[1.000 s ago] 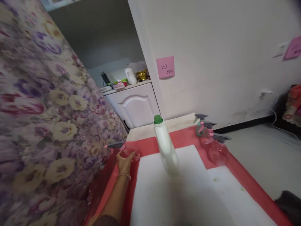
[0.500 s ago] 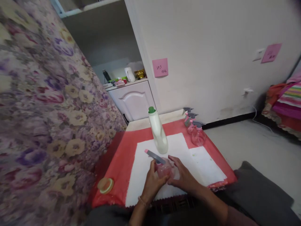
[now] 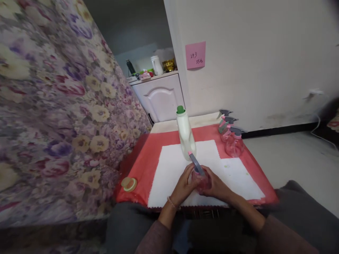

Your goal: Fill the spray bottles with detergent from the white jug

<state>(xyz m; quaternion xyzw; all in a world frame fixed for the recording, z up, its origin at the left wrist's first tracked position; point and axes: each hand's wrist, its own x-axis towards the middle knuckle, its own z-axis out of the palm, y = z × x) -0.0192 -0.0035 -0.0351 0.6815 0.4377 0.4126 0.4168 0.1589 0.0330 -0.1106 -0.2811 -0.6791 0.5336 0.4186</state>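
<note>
Between my two hands is a clear pink spray bottle (image 3: 201,180) with a grey and pink spray head. My left hand (image 3: 185,183) wraps its left side, a beaded bracelet on the wrist. Around the right side curl the fingers of my right hand (image 3: 215,185). The palms hide much of the bottle's body. Just behind it, a tall pale green jug (image 3: 184,128) with a green cap stands upright on a white cloth (image 3: 169,173).
More pink spray bottles (image 3: 234,145) with grey heads stand in a row at the table's right back. A round yellowish lid or jar (image 3: 129,184) lies at the left front on the red tablecloth (image 3: 143,162). A floral curtain (image 3: 66,123) hangs along the left.
My right hand has closed in on the spray bottle, whose spray head has turned to point more away from me. The camera view has shifted.
</note>
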